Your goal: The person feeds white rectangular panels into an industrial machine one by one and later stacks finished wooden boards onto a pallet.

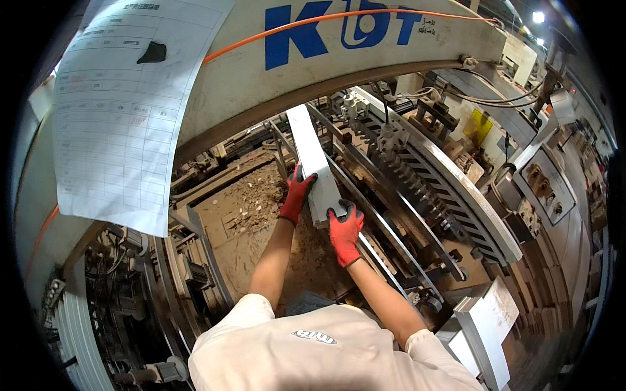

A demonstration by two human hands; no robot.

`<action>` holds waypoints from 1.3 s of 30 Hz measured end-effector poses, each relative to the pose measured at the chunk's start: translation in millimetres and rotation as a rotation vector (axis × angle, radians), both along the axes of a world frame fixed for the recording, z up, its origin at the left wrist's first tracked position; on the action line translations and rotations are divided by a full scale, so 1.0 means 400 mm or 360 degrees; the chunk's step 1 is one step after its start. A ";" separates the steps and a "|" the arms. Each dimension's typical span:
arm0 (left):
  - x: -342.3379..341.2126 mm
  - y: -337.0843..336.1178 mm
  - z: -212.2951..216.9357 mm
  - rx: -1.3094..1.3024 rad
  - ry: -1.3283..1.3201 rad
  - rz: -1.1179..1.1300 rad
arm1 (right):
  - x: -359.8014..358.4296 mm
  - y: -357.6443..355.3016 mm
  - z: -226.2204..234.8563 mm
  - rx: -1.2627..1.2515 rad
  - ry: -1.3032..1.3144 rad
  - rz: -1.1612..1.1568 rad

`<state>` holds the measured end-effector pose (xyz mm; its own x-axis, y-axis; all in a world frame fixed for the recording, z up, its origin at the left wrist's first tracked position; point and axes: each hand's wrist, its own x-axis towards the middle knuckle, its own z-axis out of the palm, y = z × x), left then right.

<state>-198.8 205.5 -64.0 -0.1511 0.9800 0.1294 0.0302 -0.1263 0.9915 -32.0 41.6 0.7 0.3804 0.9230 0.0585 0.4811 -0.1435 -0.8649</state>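
Observation:
A long, narrow white panel [312, 146] lies lengthwise away from me over the metal rails of a machine; its near end shows some thickness, perhaps a stack of panels. My left hand [297, 193], in a red glove with dark fingertips, grips the panel's left edge, thumb on the top face. At the near right corner, my right hand [345, 229], gloved alike, is closed around the edge with its fingertips over the top. The undersides of both grips are hidden by the panel.
Parallel metal rails [385, 195] run along the panel's right, beside a row of drill-like spindles [417, 173]. A large beige beam [365, 49] arches overhead. A printed paper sheet [120, 117] hangs at left. Chips [261, 195] litter the machine bed. More white panels [482, 326] stand at lower right.

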 end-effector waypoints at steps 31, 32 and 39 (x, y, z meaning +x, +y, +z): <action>-0.037 0.194 0.093 -0.0719 -0.1022 -0.0542 | -0.144 -0.079 -0.159 0.0237 0.2459 -0.0272; -0.015 0.187 0.112 -0.0713 -0.0953 -0.0489 | -0.131 -0.077 -0.148 0.0175 0.2635 -0.0199; 0.200 0.110 0.255 -0.0896 0.1620 0.0497 | -0.093 -0.097 -0.081 -0.0371 0.3833 0.0047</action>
<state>-118.7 249.4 37.9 -0.4686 0.8769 -0.1069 0.7830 0.4683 0.4093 -69.1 2.9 -31.8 -0.4033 0.8520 -0.3337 -0.8950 -0.2913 0.3378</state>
